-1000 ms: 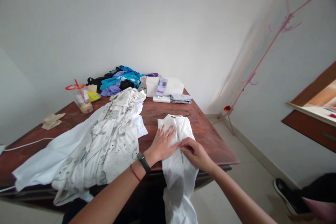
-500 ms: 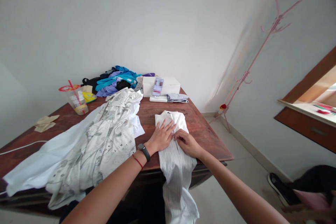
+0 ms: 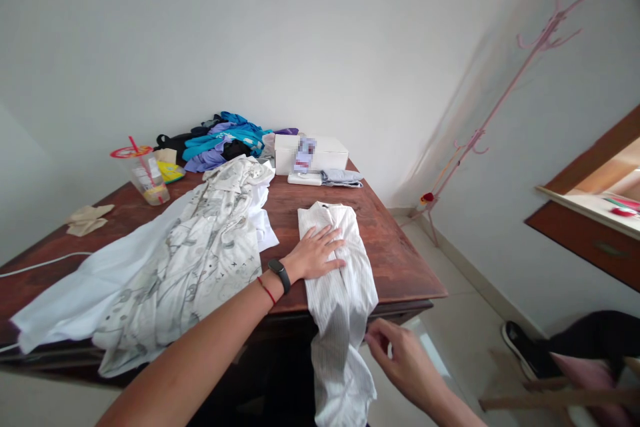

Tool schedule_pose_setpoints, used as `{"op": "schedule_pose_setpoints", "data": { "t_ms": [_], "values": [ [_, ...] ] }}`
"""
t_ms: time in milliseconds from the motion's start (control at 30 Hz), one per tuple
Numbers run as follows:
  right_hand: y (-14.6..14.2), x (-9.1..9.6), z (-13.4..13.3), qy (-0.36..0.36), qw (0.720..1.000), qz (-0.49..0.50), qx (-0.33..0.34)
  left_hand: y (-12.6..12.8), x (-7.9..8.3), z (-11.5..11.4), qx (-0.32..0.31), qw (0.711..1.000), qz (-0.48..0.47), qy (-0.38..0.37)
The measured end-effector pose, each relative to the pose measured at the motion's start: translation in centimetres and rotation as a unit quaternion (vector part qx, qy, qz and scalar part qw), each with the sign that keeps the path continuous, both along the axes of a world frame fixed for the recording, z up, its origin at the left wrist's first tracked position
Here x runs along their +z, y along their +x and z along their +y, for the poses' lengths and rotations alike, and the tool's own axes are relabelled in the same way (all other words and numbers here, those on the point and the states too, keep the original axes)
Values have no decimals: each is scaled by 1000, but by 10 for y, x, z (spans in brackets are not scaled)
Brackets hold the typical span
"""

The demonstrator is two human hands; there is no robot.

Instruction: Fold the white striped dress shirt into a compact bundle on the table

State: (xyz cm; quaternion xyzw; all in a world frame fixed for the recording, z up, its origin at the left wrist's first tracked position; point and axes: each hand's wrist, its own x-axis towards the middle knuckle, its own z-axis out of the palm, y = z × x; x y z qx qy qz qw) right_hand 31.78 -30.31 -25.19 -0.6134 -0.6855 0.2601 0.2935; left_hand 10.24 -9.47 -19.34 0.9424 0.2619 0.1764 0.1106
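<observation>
A white shirt with thin stripes (image 3: 340,293) lies folded lengthwise over the table's front edge, its collar toward the back and its lower end hanging down. Flat on its upper part rests my left hand (image 3: 317,253), fingers spread, with a dark band on the wrist. Beside the hanging part, just past the table edge, is my right hand (image 3: 407,357). Its fingers are curled, thumb close to the index finger, at the shirt's right border. Whether they pinch the fabric cannot be made out.
A printed garment (image 3: 200,260) and white cloth lie left on the wooden table (image 3: 395,260). Behind are a plastic cup (image 3: 150,177), a heap of clothes (image 3: 225,140), a white box (image 3: 330,152) and folded grey cloth (image 3: 343,177). A pink coat stand (image 3: 500,107) leans right.
My right hand has left the middle of the shirt and moved down and right, beside the hanging part. The left hand stays on the shirt, fingers still spread. The view has shifted slightly.
</observation>
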Motion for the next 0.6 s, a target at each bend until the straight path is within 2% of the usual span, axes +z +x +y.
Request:
{"op": "schedule_pose_setpoints", "data": {
  "t_ms": [67,133,267,333,400,467,500,567,600],
  "values": [
    [7,-21,-8,-78,996,37,-23,0,0,0,1,1000,-2,1],
    [9,-37,-6,-148,981,123,-14,0,0,-1,3,1000,6,8],
    [-3,-53,10,-250,900,351,68,-2,0,-2,7,999,30,28],
    [-9,-58,16,-263,883,385,48,-3,0,-2,10,999,35,34],
    [-13,-60,19,-281,892,354,-14,-2,0,-3,16,998,35,46],
    [-17,-53,14,-320,894,307,-55,-1,2,-6,22,997,30,69],
    [-20,-44,8,-343,892,289,-52,0,4,-9,25,996,27,85],
    [-31,-15,-12,-379,886,266,10,1,11,-20,26,993,19,117],
    [-37,3,-24,-369,890,262,59,0,15,-28,21,991,17,129]
  ]
}}
